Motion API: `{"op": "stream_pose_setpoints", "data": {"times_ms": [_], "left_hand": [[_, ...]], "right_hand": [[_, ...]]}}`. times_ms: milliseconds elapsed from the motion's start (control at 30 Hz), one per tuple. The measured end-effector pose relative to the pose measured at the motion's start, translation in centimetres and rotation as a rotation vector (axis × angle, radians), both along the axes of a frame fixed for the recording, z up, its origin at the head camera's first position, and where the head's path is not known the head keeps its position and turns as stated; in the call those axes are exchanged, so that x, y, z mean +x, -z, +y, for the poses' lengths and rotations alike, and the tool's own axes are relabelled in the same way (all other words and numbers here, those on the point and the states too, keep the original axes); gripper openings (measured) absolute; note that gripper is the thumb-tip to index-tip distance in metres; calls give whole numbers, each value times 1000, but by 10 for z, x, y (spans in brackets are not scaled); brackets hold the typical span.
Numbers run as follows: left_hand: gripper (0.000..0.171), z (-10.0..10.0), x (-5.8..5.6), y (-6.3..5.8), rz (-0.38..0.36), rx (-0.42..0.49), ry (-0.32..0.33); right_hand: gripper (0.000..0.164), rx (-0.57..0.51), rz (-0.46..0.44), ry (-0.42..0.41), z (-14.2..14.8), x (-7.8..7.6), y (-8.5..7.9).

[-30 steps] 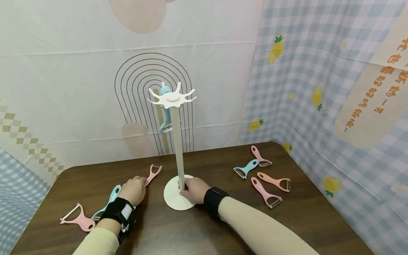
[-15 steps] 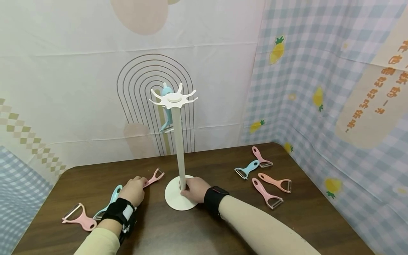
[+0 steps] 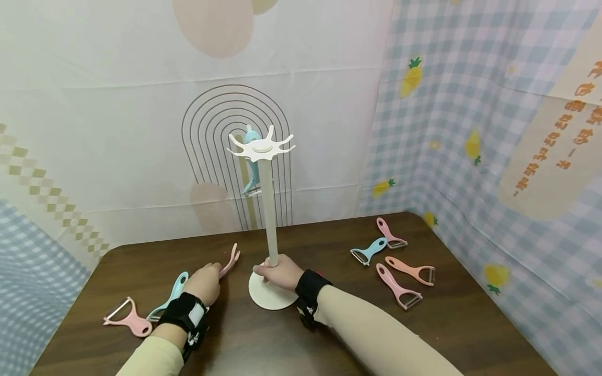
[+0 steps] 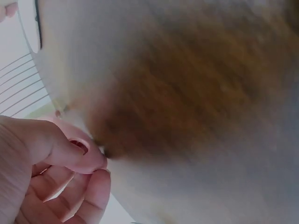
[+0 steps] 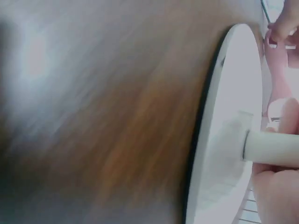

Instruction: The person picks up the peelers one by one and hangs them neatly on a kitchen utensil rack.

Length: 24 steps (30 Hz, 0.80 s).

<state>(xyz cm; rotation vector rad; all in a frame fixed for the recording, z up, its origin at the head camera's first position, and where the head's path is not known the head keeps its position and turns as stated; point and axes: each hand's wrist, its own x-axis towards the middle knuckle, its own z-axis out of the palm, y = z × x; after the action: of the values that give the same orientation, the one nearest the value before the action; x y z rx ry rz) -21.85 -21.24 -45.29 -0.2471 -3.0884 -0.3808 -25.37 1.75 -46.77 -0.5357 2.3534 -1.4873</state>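
My left hand (image 3: 204,282) pinches the handle end of a pink peeler (image 3: 230,261), which stands edge-on to the head view. In the left wrist view, thumb and fingertips close around the hole in the peeler's handle (image 4: 88,158). My right hand (image 3: 284,272) grips the bottom of the pole (image 3: 269,209) of a white hook stand, just over its round base (image 3: 268,300). Hooks (image 3: 261,148) spread in a ring at the top. A light-blue peeler (image 3: 252,169) hangs from a rear hook, partly behind the pole.
Left of my left hand lie a blue peeler (image 3: 176,290) and a pink peeler (image 3: 134,320). On the right lie a blue peeler (image 3: 371,251), an orange peeler (image 3: 409,269) and two pink ones. Patterned cloth (image 3: 329,156) hangs behind the brown table (image 3: 263,350).
The pink peeler in my left hand has turned from showing its open head to edge-on. My right hand has shifted on the pole, its thumb now across the front. The view has shifted slightly.
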Motion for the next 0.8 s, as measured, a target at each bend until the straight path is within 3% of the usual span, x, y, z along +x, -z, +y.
{"op": "stream_pose_setpoints", "data": {"times_ms": [133,433,800], "left_hand": [[14,1,-1,2,-37,29,2],[12,-9,2,-5,-91,96,-26],[6,-7,0,-19,52,191,20]], "right_hand": [[47,40,-87,13,-1,-4,3],[47,57,-84,-65,-3,-10,7],[43,73,-53,-48,-5,-10,3]]}}
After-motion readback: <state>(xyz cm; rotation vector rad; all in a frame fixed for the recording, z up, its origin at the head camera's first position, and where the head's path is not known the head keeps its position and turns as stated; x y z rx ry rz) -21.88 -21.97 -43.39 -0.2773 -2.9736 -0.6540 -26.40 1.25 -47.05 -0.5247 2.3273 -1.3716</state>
